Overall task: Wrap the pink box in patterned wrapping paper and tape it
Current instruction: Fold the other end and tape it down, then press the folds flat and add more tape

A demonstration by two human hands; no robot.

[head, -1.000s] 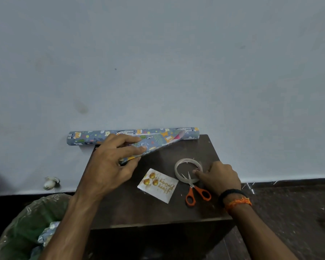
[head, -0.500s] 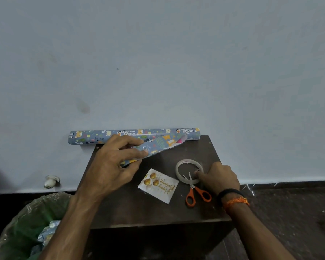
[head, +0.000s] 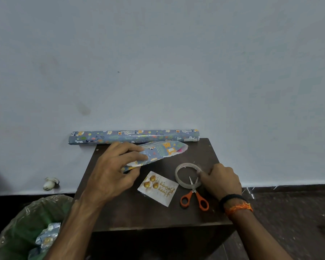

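The box (head: 179, 150) is almost fully hidden in the paper (head: 158, 152); only a sliver of pink shows at the right end, where the flap is not yet closed. The bundle lies at the back of the counter (head: 139, 212), just in front of the roll (head: 133, 136).

My left hand (head: 113, 173) keeps the paper from springing open: its grip pinches the left end of the bundle, fingers pressing on top, thumb curled beneath. So the box sits to the right of this grip, beyond my fingertips, its open end pointing away from me.

My right hand (head: 221, 180) works at the tape (head: 188, 175), and its grip is pressed together on the ring's near-right edge, I judge to find the free end for sealing the fold. The tape lies flat, near the bundle's open end.

The scissors (head: 194, 196) lie with blades inside the ring, handles toward me, ready for cutting. A card (head: 158, 188) rests between my hands.
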